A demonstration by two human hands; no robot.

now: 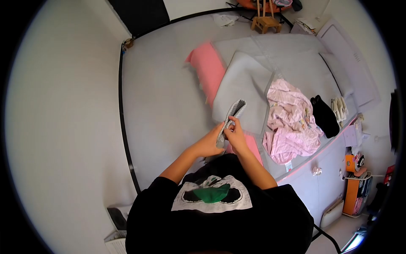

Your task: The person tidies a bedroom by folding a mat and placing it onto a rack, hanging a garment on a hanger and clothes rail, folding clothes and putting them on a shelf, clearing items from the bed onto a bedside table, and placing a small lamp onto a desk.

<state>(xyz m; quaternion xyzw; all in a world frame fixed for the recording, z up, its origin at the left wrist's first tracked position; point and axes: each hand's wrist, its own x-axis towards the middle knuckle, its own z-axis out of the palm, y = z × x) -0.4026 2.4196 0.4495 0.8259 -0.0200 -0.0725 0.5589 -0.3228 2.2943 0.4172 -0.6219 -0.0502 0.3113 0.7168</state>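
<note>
A narrow folded piece of grey speckled fabric (238, 107) stands up between my two hands, in front of my chest. My left hand (208, 142) is closed round its lower left side. On the other side, my right hand (235, 134) pinches it with bent fingers. The fabric's lower end is partly hidden by my hands, and its exact kind cannot be made out. Beyond it lies a grey mat (245, 80) on the bed, with a pink pillow (207, 67) at its far left. More pink cloth (250, 148) shows beside my right forearm.
To the right lies a crumpled pink blanket (292, 122), then a black garment (325, 116) and a pale folded cloth (339, 109). A headboard (351, 63) closes off the right side. A small wooden chair (266, 22) stands at the back. Orange shelves (352, 197) are at the lower right.
</note>
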